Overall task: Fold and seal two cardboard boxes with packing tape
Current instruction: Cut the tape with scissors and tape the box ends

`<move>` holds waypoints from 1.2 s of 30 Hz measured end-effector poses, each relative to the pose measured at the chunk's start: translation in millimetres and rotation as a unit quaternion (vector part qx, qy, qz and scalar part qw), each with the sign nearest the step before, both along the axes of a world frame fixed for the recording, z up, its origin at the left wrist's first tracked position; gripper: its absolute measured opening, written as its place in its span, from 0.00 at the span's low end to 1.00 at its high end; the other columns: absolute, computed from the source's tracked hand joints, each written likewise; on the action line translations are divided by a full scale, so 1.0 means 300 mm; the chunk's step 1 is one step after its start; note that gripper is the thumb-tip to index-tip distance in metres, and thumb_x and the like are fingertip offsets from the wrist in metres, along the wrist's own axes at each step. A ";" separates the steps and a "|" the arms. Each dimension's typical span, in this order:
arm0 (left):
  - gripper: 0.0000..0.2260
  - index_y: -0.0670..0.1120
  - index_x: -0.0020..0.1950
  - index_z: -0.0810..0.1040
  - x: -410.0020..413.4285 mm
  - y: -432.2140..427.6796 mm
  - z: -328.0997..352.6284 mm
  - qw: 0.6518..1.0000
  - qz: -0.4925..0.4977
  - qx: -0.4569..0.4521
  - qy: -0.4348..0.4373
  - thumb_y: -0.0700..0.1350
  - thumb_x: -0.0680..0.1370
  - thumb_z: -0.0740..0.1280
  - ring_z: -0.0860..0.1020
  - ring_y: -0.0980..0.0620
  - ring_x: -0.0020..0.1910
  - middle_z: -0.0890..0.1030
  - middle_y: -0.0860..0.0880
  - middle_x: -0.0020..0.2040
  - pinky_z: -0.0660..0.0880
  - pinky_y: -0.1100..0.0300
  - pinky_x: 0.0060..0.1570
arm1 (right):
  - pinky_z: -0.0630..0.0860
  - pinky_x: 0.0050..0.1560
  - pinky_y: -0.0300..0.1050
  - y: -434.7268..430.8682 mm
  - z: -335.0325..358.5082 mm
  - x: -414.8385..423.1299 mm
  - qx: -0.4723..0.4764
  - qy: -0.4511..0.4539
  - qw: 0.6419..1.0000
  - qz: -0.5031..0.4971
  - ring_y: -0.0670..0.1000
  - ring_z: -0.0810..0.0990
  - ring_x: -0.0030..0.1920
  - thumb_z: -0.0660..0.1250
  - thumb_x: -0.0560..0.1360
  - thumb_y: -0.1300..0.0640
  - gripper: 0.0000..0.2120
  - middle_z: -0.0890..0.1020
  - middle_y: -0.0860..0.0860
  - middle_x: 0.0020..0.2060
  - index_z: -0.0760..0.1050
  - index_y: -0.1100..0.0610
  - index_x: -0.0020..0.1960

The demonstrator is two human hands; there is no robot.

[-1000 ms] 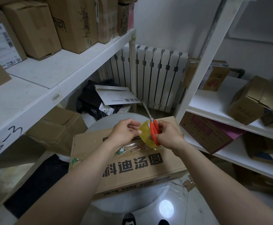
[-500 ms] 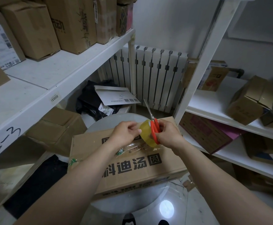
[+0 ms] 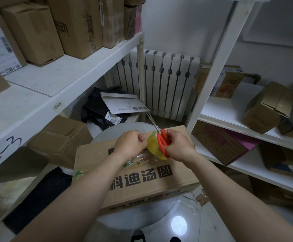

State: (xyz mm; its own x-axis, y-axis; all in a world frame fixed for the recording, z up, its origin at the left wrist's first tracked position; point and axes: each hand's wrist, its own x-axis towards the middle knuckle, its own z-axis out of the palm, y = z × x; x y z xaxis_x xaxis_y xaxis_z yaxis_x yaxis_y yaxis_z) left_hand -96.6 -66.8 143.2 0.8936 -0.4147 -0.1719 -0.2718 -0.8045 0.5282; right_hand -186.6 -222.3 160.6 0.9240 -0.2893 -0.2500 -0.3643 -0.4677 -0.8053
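A closed cardboard box [image 3: 142, 182] with black printed characters lies on a round grey table [image 3: 117, 131] in front of me. Clear tape shows along its top seam. Above the box my right hand [image 3: 178, 145] grips a yellowish roll of packing tape [image 3: 153, 145] together with red-handled scissors [image 3: 162, 142], whose blades point up and away. My left hand [image 3: 129, 143] pinches at the roll's left edge, where the tape end is hidden by my fingers.
White shelving [image 3: 55, 88] on the left carries several cardboard boxes [image 3: 37, 30]. More shelves [image 3: 246, 119] on the right hold boxes [image 3: 267, 109]. A white radiator [image 3: 164, 84] stands at the back, and a black bag [image 3: 98, 109] with a white envelope lies behind the table.
Both hands stay close together at the tape roll above the box, shifted only slightly. The box has not moved.
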 end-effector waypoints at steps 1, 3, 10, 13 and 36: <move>0.05 0.50 0.45 0.79 -0.003 -0.004 0.002 1.000 -0.011 0.011 -0.005 0.49 0.77 0.66 0.79 0.50 0.46 0.82 0.52 0.44 0.78 0.53 0.47 | 0.74 0.40 0.38 -0.001 0.000 0.000 -0.006 -0.003 1.000 -0.002 0.45 0.78 0.45 0.72 0.74 0.55 0.10 0.79 0.47 0.44 0.76 0.49 0.54; 0.06 0.48 0.47 0.77 -0.010 -0.011 0.001 0.999 -0.033 0.022 -0.001 0.48 0.77 0.63 0.78 0.49 0.46 0.81 0.50 0.46 0.75 0.54 0.45 | 0.72 0.38 0.36 -0.003 0.003 -0.002 -0.007 -0.005 1.000 -0.007 0.44 0.77 0.44 0.72 0.74 0.55 0.10 0.79 0.46 0.44 0.76 0.48 0.53; 0.06 0.46 0.45 0.70 -0.017 -0.020 0.011 0.994 -0.092 0.039 0.036 0.47 0.80 0.58 0.73 0.50 0.43 0.74 0.49 0.44 0.67 0.57 0.40 | 0.78 0.42 0.41 -0.017 0.000 0.006 -0.010 0.005 1.000 0.000 0.47 0.79 0.46 0.73 0.73 0.56 0.10 0.80 0.48 0.44 0.76 0.49 0.53; 0.06 0.49 0.44 0.68 -0.043 -0.041 0.022 0.993 -0.092 -0.019 0.073 0.48 0.81 0.58 0.78 0.51 0.38 0.78 0.49 0.41 0.71 0.59 0.37 | 0.78 0.42 0.41 -0.018 -0.004 0.011 -0.047 0.011 0.999 -0.002 0.46 0.78 0.46 0.72 0.74 0.54 0.10 0.78 0.47 0.44 0.75 0.49 0.53; 0.09 0.47 0.53 0.77 -0.022 -0.024 0.023 0.944 0.076 -0.156 0.282 0.50 0.83 0.60 0.73 0.54 0.24 0.81 0.47 0.33 0.70 0.63 0.25 | 0.81 0.51 0.47 -0.038 0.000 -0.003 -0.015 -0.025 0.999 0.012 0.46 0.77 0.48 0.74 0.73 0.56 0.14 0.78 0.45 0.46 0.75 0.48 0.55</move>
State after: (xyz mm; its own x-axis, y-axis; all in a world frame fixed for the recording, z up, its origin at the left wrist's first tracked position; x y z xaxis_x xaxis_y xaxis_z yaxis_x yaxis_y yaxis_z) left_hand -103.3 -74.2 150.0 0.7498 -0.3984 -0.5282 0.2294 -0.5924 0.7723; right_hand -187.6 -233.6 160.7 0.9422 -0.2726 -0.1949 -0.3117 -0.4999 -0.8080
